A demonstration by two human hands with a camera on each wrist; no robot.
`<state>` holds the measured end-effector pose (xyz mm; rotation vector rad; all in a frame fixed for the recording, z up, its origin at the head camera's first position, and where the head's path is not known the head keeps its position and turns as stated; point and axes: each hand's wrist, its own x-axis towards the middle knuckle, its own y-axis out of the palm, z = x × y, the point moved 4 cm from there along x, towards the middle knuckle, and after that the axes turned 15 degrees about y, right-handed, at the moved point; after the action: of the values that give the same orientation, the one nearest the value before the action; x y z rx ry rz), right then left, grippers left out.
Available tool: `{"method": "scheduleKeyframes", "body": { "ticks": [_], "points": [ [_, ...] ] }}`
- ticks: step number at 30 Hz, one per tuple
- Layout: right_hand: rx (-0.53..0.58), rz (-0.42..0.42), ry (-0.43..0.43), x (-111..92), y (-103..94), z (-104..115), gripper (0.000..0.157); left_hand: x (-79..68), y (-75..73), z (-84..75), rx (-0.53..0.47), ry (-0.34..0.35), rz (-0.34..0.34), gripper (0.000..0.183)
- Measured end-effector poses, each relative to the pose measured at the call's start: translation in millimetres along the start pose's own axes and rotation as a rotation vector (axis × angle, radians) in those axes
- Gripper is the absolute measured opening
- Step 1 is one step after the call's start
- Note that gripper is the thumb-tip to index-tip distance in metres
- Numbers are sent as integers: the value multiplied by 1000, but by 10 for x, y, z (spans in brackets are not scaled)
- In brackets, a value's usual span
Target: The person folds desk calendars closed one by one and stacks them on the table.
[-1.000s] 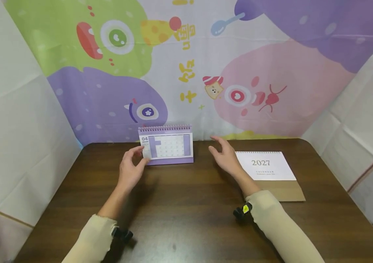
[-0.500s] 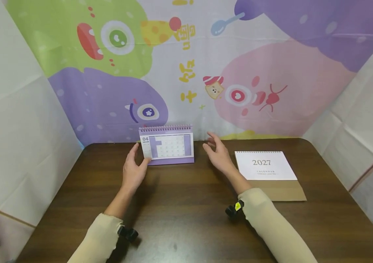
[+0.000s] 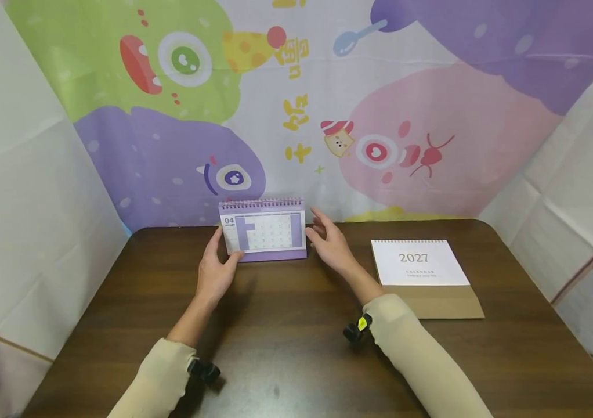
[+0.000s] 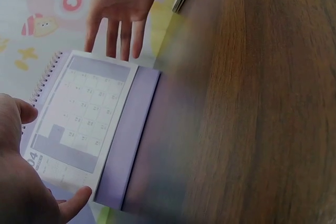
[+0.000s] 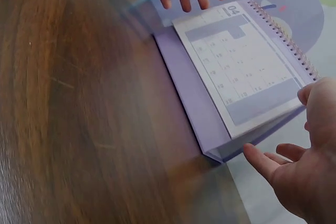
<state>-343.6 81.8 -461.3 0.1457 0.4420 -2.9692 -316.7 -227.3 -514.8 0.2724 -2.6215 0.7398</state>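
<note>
A purple spiral desk calendar (image 3: 270,232) stands upright at the back of the table, its page marked 04 facing forward. My left hand (image 3: 215,273) is at its left edge, fingers fairly straight beside it and the thumb overlapping the lower left corner in the head view. On the other side, my right hand (image 3: 333,247) has its fingers extended towards the calendar's right edge, with the thumb close to that edge. In the right wrist view, a narrow gap shows between the right hand (image 5: 310,166) and the calendar (image 5: 236,72).
Further right on the brown wooden table (image 3: 286,348) lies a white 2027 calendar (image 3: 419,261) with a tan base. A cloth backdrop (image 3: 296,116) with cartoon monsters hangs right behind the table's back edge. White panels (image 3: 25,174) rise at both sides.
My right hand has moved left, away from the 2027 calendar to the purple calendar's right edge. My left hand's fingers have straightened beside the left edge. The calendar stays in place.
</note>
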Motion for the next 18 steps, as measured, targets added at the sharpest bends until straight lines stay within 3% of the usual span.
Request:
{"method": "scheduleKeyframes", "body": {
  "ticks": [3,5,12,18],
  "points": [
    [5,7,-3,5,54,14,67,-4,12,6,-6,7,17,90],
    [9,12,-4,8,78,18,67,63,101,259,38,-14,21,91],
    [14,10,-9,-3,107,36,66,107,193,531,-3,-13,65,91],
    [-19,-20,-16,0,122,45,62,96,174,406,17,23,39,88]
  ]
}}
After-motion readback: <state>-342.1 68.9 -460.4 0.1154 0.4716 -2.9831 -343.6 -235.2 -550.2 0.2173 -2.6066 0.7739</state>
